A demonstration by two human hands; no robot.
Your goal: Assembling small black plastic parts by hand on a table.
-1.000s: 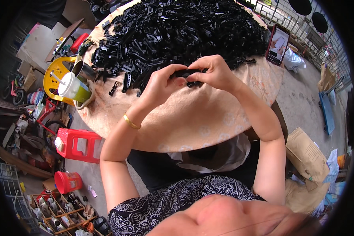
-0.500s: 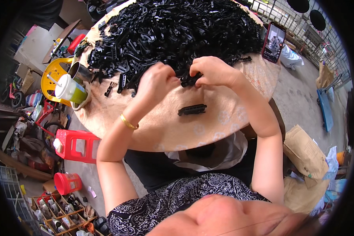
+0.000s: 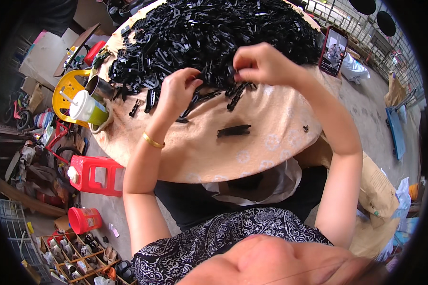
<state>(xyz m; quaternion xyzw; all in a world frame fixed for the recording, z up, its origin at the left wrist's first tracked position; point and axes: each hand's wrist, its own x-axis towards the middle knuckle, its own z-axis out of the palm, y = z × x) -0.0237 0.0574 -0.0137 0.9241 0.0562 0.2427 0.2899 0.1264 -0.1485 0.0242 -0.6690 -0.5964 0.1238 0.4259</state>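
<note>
A large heap of black plastic parts (image 3: 209, 35) covers the far side of the round table. At its near edge, my left hand (image 3: 178, 90) is curled, thumb and fingers against the dark parts; whether a part sits between them is hard to see. My right hand (image 3: 264, 64) is bent over the heap, fingertips pinched near small black pieces; what they hold cannot be made out. Between and below the hands lie a few loose black parts (image 3: 234, 99). One long black part (image 3: 233, 130) rests alone on the cloth closer to me.
A peach patterned cloth (image 3: 199, 156) covers the table. At the right edge stands a phone (image 3: 333, 51); a tiny dark piece (image 3: 306, 128) lies below it. To the left are a lidded cup (image 3: 88, 108), a yellow chair (image 3: 64, 97), a red stool (image 3: 95, 175) and a red bucket (image 3: 84, 220).
My right hand has moved up and farther over the heap, leaving a black part on the cloth. The left hand has drawn slightly left. The lone long part looks slightly turned.
</note>
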